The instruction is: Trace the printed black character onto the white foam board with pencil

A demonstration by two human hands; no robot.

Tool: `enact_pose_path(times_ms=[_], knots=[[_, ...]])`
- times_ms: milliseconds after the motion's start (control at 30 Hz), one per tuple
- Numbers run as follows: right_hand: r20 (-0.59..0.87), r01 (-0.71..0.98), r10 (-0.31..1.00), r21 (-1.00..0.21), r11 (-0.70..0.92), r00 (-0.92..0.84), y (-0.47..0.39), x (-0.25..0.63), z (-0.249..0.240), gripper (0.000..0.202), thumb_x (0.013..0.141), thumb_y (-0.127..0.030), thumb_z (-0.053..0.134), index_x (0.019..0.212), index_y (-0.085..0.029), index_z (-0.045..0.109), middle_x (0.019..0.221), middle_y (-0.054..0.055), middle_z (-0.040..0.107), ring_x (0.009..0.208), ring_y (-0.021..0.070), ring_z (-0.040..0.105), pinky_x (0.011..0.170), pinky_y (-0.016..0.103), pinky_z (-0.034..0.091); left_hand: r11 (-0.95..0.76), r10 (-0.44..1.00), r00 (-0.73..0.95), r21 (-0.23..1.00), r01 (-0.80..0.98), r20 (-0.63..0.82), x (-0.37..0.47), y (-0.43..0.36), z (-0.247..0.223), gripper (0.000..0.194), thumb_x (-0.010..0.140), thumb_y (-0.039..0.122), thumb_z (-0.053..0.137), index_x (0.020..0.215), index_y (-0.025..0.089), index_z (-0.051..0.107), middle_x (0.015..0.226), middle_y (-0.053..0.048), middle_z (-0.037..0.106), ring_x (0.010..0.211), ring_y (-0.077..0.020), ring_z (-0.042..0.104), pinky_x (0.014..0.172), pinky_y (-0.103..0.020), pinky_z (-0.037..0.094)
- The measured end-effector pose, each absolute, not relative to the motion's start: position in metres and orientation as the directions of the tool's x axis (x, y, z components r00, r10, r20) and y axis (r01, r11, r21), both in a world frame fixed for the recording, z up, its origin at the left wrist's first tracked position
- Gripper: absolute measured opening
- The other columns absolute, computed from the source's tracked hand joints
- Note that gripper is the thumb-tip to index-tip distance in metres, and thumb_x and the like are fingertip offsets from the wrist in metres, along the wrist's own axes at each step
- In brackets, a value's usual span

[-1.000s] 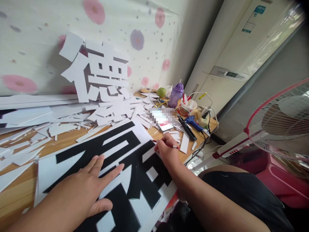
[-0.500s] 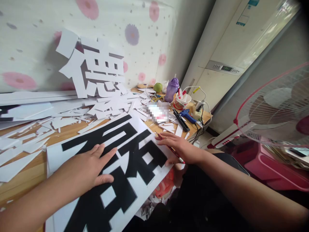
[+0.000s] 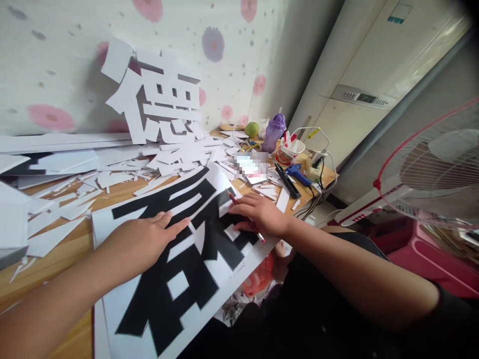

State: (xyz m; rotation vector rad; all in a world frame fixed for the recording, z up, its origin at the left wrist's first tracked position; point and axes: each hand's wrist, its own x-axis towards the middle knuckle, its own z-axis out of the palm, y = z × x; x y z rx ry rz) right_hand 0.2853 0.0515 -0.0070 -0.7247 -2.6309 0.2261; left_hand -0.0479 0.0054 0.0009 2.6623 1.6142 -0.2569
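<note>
A white sheet [image 3: 110, 234] printed with a large black character [image 3: 200, 284] lies over the near part of the table. My left hand [image 3: 147, 239] rests on its printed middle, fingers stretched out and holding nothing. Over the right part of the sheet, my right hand [image 3: 265, 214] is closed around a red pencil [image 3: 257, 232] with its eraser end toward me. The pencil's point slants away to the left, near the sheet's far edge. Parts of the black strokes are hidden under both hands.
White scraps [image 3: 179, 154] cover the back and left of the table. A white cut-out character [image 3: 134, 117] leans on the wall. A purple bottle [image 3: 274, 133], paper cup [image 3: 287, 152], blue glue gun [image 3: 299, 174] and black cutter [image 3: 287, 180] stand or lie right; a fan [image 3: 437, 164] is beyond.
My right hand, with the pencil, has moved left from the sheet's right edge onto the printed strokes. My left hand remains on the sheet. The whole view has shifted slightly.
</note>
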Motion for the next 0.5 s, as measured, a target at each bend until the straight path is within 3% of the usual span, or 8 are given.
enact_pose_path(times_ms=[133, 233, 300, 433, 500], knots=[[0.34, 0.54, 0.651, -0.37, 0.756, -0.679, 0.063, 0.273, 0.007, 0.036, 0.098, -0.042, 0.07, 0.125, -0.02, 0.062, 0.14, 0.019, 0.065, 0.119, 0.0297, 0.069, 0.1, 0.045, 0.056, -0.438, 0.88, 0.391, -0.147, 0.887, -0.27, -0.042, 0.005, 0.009, 0.091, 0.078, -0.013, 0.042, 0.155, 0.034, 0.048, 0.16, -0.013, 0.053, 0.142, -0.0364, 0.056, 0.105, -0.049, 0.057], [0.257, 0.626, 0.767, -0.455, 0.633, -0.589, 0.069, 0.277, 0.012, 0.029, 0.099, -0.029, 0.064, 0.125, -0.019, 0.058, 0.137, 0.02, 0.067, 0.109, 0.0281, 0.072, 0.097, 0.047, 0.057, -0.454, 0.87, 0.385, -0.198, 0.869, -0.308, -0.039, 0.006, 0.012, 0.097, 0.074, -0.017, 0.041, 0.157, 0.034, 0.045, 0.162, -0.015, 0.049, 0.142, -0.0351, 0.055, 0.104, -0.046, 0.058], [0.202, 0.572, 0.725, -0.492, 0.657, -0.658, 0.072, 0.288, 0.013, 0.041, 0.092, -0.034, 0.074, 0.126, -0.019, 0.058, 0.141, 0.021, 0.065, 0.122, 0.031, 0.068, 0.104, 0.05, 0.054, -0.469, 0.863, 0.387, -0.232, 0.852, -0.324, -0.038, 0.006, 0.011, 0.099, 0.073, -0.017, 0.04, 0.158, 0.035, 0.043, 0.163, -0.015, 0.048, 0.144, -0.0321, 0.054, 0.104, -0.043, 0.058], [0.106, 0.419, 0.525, -0.48, 0.771, -0.844, 0.073, 0.321, 0.013, 0.083, 0.063, -0.048, 0.098, 0.131, -0.021, 0.059, 0.158, 0.023, 0.051, 0.155, 0.0379, 0.038, 0.122, 0.053, 0.039, -0.476, 0.872, 0.418, -0.242, 0.846, -0.255, -0.041, 0.003, 0.008, 0.091, 0.081, -0.015, 0.036, 0.156, 0.034, 0.046, 0.161, -0.012, 0.051, 0.142, -0.0295, 0.057, 0.104, -0.043, 0.057], [0.034, 0.452, 0.519, -0.447, 0.772, -0.854, 0.072, 0.333, 0.011, 0.087, 0.061, -0.051, 0.099, 0.134, -0.021, 0.06, 0.16, 0.022, 0.05, 0.158, 0.039, 0.031, 0.125, 0.054, 0.034, -0.498, 0.865, 0.458, -0.233, 0.835, -0.207, -0.045, 0.003, 0.004, 0.086, 0.085, -0.013, 0.03, 0.156, 0.031, 0.047, 0.159, -0.013, 0.053, 0.14, -0.0301, 0.058, 0.102, -0.045, 0.057]])
